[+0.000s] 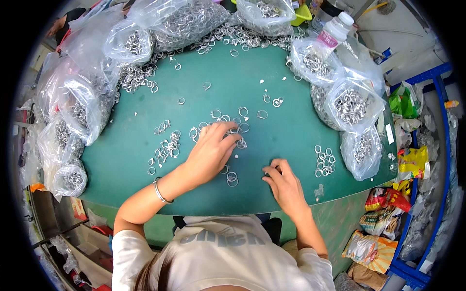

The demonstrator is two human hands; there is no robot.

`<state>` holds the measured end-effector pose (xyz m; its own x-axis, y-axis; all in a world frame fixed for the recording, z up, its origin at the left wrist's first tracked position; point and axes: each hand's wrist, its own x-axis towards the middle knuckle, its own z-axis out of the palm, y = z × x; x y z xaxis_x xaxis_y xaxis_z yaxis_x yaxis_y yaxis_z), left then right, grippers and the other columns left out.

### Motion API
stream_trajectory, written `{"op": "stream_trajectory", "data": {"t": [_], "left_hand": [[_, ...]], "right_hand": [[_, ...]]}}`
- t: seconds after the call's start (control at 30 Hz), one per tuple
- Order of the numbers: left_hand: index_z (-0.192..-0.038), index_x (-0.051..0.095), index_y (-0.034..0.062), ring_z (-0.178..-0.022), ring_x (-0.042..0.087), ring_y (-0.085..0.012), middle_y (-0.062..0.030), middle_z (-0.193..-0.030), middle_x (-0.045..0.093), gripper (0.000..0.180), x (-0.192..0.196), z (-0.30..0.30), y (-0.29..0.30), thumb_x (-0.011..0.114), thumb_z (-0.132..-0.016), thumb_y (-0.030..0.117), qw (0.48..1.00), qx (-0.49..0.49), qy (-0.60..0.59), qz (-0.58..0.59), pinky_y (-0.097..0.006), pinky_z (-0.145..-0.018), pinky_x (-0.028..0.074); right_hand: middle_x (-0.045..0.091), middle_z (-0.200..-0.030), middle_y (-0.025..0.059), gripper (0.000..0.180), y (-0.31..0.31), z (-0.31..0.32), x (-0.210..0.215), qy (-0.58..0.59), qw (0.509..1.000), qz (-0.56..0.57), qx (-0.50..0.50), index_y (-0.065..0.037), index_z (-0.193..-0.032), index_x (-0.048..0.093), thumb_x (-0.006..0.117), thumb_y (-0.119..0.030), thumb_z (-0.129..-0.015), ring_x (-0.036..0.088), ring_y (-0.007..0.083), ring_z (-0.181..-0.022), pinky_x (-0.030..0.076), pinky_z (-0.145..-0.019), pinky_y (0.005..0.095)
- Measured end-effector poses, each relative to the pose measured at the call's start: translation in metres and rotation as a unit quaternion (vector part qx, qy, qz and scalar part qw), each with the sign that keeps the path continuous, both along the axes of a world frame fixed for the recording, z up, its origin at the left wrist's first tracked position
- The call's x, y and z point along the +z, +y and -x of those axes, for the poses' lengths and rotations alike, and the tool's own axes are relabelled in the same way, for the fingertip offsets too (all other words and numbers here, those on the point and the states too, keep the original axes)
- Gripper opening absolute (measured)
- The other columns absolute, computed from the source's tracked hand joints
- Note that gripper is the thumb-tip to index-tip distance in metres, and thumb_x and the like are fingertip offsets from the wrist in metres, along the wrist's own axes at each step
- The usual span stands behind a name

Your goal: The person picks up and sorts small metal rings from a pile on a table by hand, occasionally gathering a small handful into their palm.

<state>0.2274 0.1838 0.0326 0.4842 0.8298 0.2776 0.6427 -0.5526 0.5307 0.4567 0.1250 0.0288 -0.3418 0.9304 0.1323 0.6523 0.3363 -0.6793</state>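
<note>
Silver metal rings lie in a loose group [199, 131] near the middle of the green table. Over that group reaches my left hand [211, 150], fingers bent and apart, the tips touching or just above rings at its right side. To the right and nearer to me, my right hand [285, 186] is closed in a pinch low over the table. A small ring [266, 173] shows in part at its fingertips. Between the hands lie a few linked or overlapping rings [232, 179]. Left of my left hand is another ring cluster [167, 148].
A separate ring cluster [324, 161] lies to the right. Clear plastic bags of rings stand along the left [80, 114], the far edge [189, 24] and the right [352, 106]. A white bottle [335, 31] stands at the far right. A blue rack [439, 97] stands beyond the table.
</note>
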Motion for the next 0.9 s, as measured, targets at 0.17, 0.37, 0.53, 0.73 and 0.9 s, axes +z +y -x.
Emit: {"op": "stream_trajectory", "data": {"t": [0.17,0.37,0.53,0.73,0.9], "left_hand": [[-0.117,0.055,0.0044,-0.117,0.044,-0.0340,-0.0141,-0.128,0.047,0.040,0.001,-0.005,0.007,0.066,-0.079,0.009,0.998,0.034,0.046,-0.028,-0.044,-0.095,0.037],[-0.116,0.056,0.0057,-0.117,0.044,-0.0331,-0.0128,-0.124,0.048,0.040,-0.015,-0.003,0.008,0.066,-0.078,0.010,0.994,-0.029,0.094,-0.049,-0.046,-0.094,0.037],[-0.103,0.060,0.0042,-0.110,0.049,-0.0300,-0.0111,-0.112,0.052,0.027,-0.018,0.019,0.005,0.061,-0.077,-0.003,0.996,-0.049,0.068,0.029,-0.042,-0.087,0.041],[-0.101,0.061,0.0023,-0.097,0.055,-0.0249,-0.0112,-0.107,0.052,0.025,-0.019,0.039,0.007,0.055,-0.080,-0.010,0.984,0.039,-0.160,0.070,-0.031,-0.081,0.046],[-0.109,0.060,0.0001,-0.085,0.054,-0.0077,-0.0031,-0.100,0.057,0.023,-0.010,0.065,0.011,0.056,-0.087,-0.004,0.886,0.169,-0.362,0.237,-0.021,-0.068,0.046]], "right_hand": [[0.050,-0.098,0.0120,0.020,0.014,-0.023,0.009,0.013,0.999,-0.032,-0.030,-0.001,-0.094,0.059,0.066,0.004,-0.075,0.058,0.0266,-0.080,0.049,-0.068,0.0364],[0.056,-0.099,0.0149,0.015,0.101,-0.101,0.071,-0.124,0.919,-0.262,-0.267,0.000,-0.094,0.062,0.066,-0.001,-0.079,0.056,0.0300,-0.088,0.046,-0.077,0.0382],[0.057,-0.107,0.0184,0.025,0.108,-0.080,0.068,-0.101,0.950,-0.229,-0.188,0.001,-0.106,0.061,0.064,-0.007,-0.083,0.055,0.0335,-0.101,0.043,-0.087,0.0418],[0.048,-0.126,0.0192,0.041,0.113,0.005,0.013,-0.143,0.980,-0.137,-0.035,0.002,-0.119,0.054,0.066,-0.012,-0.082,0.046,0.0374,-0.117,0.038,-0.098,0.0419],[0.048,-0.125,0.0187,0.034,0.102,0.039,-0.022,-0.069,0.988,-0.114,0.081,0.001,-0.110,0.059,0.066,-0.004,-0.078,0.046,0.0366,-0.116,0.040,-0.094,0.0419]]}}
